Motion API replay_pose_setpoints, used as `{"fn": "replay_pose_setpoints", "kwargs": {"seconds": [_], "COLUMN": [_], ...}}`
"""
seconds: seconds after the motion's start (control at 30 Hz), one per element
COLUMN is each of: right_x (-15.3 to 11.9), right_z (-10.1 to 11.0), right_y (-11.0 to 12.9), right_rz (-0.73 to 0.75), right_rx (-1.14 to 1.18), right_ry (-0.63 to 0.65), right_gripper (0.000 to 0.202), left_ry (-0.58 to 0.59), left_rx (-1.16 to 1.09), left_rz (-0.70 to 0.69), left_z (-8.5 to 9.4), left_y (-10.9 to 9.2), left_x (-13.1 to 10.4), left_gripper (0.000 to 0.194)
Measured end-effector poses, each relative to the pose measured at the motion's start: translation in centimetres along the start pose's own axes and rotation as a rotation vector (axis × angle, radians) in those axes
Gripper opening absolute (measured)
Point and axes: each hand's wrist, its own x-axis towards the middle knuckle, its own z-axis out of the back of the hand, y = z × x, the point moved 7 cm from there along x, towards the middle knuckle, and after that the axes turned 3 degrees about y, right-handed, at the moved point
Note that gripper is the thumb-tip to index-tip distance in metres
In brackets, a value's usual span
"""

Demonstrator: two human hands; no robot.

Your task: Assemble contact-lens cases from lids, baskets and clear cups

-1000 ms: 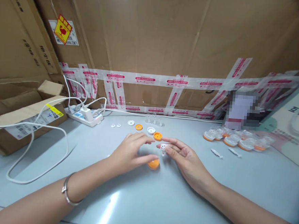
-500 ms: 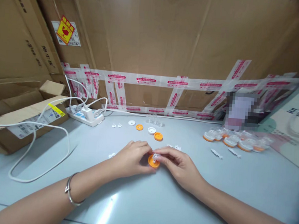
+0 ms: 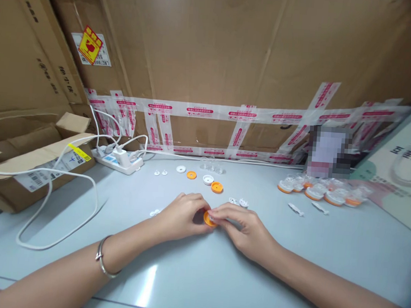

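Note:
Low over the table, my left hand (image 3: 187, 217) curls its thumb and fingers around the rim of a round orange plastic base (image 3: 209, 218). My right hand (image 3: 244, 225) pinches a small white plastic part (image 3: 211, 217) inside that base; fingertips cover most of the part. Just beyond the right fingers lie two white openwork pieces (image 3: 238, 202). Another orange base (image 3: 217, 187) and a white ring-shaped disc (image 3: 208, 179) rest farther back, with an orange disc (image 3: 192, 175) and a white disc (image 3: 181, 169) to their left.
Clear domes (image 3: 211, 165) stand near the back cable. Several orange-bottomed assemblies (image 3: 317, 190) sit right, with two white strips (image 3: 296, 209) before them. Small white pegs (image 3: 161, 173) lie left. A power strip (image 3: 120, 161), looping white cable (image 3: 94, 212) and open carton (image 3: 32, 160) occupy the left side.
My right fingers have moved down into the orange base, and the white part that stood up above it is now mostly hidden. My left hand keeps its hold.

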Motion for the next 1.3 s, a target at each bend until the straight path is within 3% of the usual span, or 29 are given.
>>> {"fn": "replay_pose_setpoints", "kwargs": {"seconds": [0.27, 0.6, 0.7, 0.77, 0.9, 1.03, 1.2, 1.3], "right_x": [0.6, 0.5, 0.4, 0.5, 1.5, 4.5, 7.9, 9.0], "right_z": [0.3, 0.2, 0.4, 1.5, 5.5, 8.1, 7.7, 6.8], "right_y": [-0.6, -0.5, -0.7, -1.1, -3.2, -7.3, -11.7, -12.7], "right_rz": [-0.138, -0.102, -0.175, -0.247, -0.352, -0.376, -0.407, -0.423], "right_rx": [0.025, 0.030, 0.095, 0.152, 0.146, -0.108, -0.163, -0.149], "right_ry": [-0.018, 0.003, 0.008, -0.054, -0.299, -0.302, -0.359, -0.381], "right_gripper": [0.020, 0.020, 0.021, 0.028, 0.034, 0.030, 0.049, 0.045], "left_ry": [0.000, -0.031, -0.038, -0.044, -0.068, -0.089, -0.143, -0.165], "left_rx": [-0.036, -0.086, -0.131, -0.153, -0.205, -0.425, -0.681, -0.857], "left_rz": [-0.029, 0.000, 0.031, 0.042, 0.053, 0.126, 0.202, 0.238], "left_z": [0.1, -0.1, -0.1, 0.0, 0.3, 0.2, 0.1, 0.2], "left_y": [-0.4, -0.3, 0.0, 0.1, 0.1, 0.8, 2.3, 2.9], "left_x": [0.1, 0.1, 0.1, 0.0, -0.4, -0.6, -0.4, -0.2], "left_gripper": [0.021, 0.021, 0.024, 0.024, 0.021, 0.021, 0.027, 0.030]}}
